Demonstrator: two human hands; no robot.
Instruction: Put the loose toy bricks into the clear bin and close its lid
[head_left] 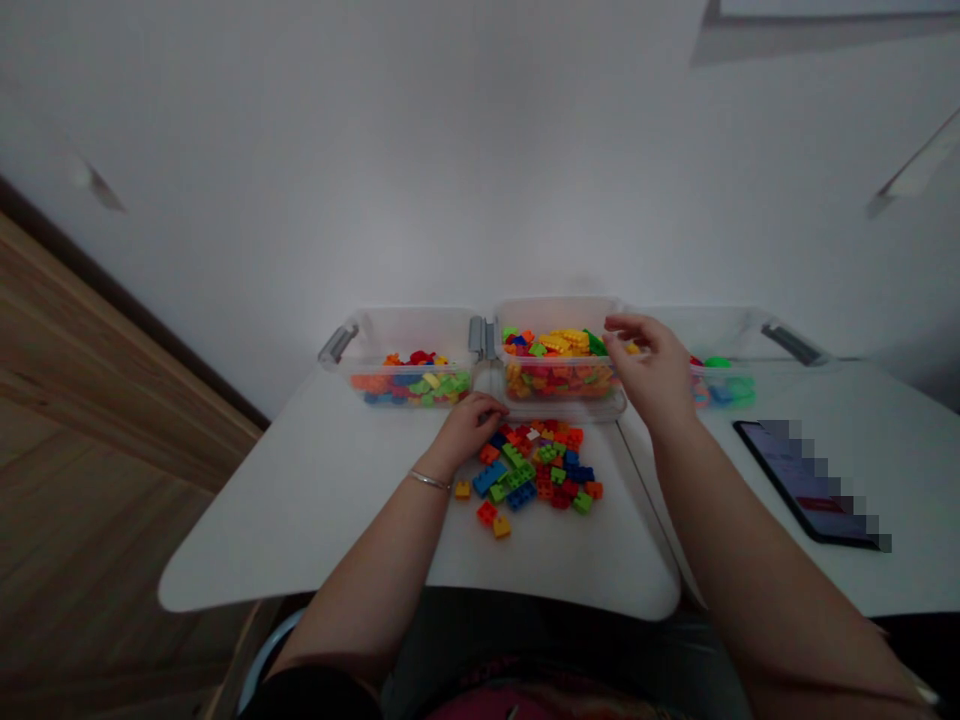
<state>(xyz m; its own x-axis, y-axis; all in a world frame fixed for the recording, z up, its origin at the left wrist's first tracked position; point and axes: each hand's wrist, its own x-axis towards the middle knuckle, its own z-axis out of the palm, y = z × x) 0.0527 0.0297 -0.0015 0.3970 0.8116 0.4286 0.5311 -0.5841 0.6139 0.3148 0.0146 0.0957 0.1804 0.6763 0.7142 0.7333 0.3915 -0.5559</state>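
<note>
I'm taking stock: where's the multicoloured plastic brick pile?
In the head view, the pile lies right of centre on the white table, before the clear middle plastic box, by the left hand.

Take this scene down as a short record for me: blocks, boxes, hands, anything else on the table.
Pile: mixed-colour blocks, loose on the table
Left box: clear, part filled with blocks
Middle box: clear, holding many blocks
Right box: clear, coloured pieces inside
Left hand: at the pile's far left edge; grip unclear
Right hand: raised by the middle box's right end; yellow bit by its fingers, hold unclear
Phone: flat, right of the pile
Bracelet: left wrist
</note>
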